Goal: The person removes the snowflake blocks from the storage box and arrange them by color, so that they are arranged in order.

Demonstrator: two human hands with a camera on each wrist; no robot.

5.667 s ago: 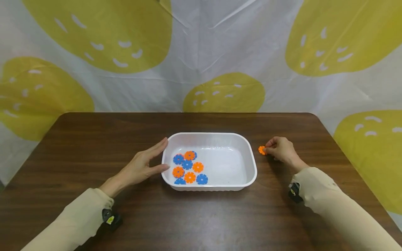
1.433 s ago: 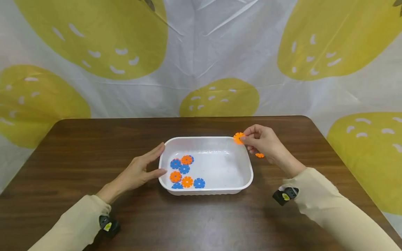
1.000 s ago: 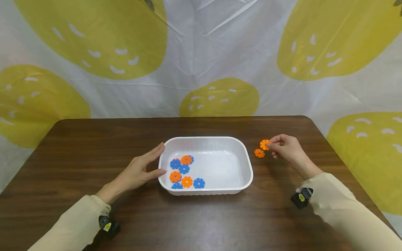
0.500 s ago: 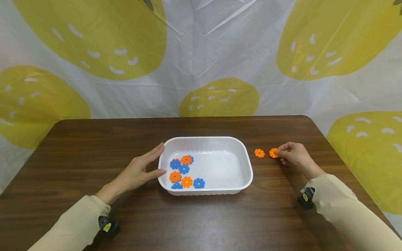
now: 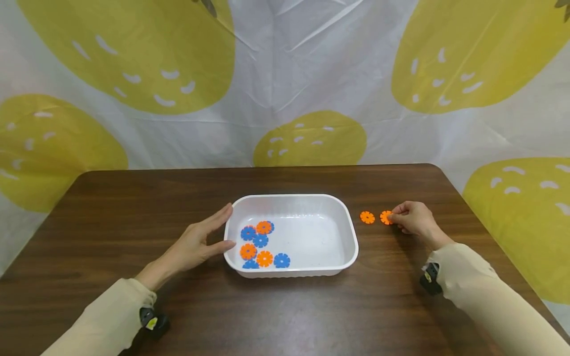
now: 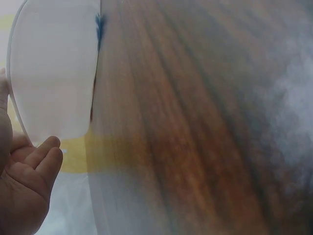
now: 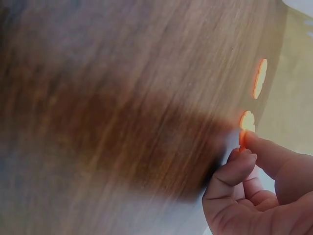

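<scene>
Brown tabletop (image 5: 311, 311) backs orange disc (image 5: 384, 217) between right fingers (image 5: 404, 206).

The two discs (image 5: 367, 217) beside the tray (image 5: 320, 237) were solid bright orange (your right wrist view washed them out to pale yellow with orange rims). The tray was plain white, and the pieces (image 5: 282, 260) inside it came in solid blue and solid orange. Your sleeves (image 5: 98, 311) were plain cream, with black wrist devices (image 5: 162, 324) showing a yellow-green patch (image 5: 152, 323). Your counter (image 5: 285, 316) was dark brown, streaked with wood grain; the white cloth (image 5: 276, 59) behind bore big yellow shapes (image 5: 147, 54) with white dashes (image 5: 131, 78).
</scene>
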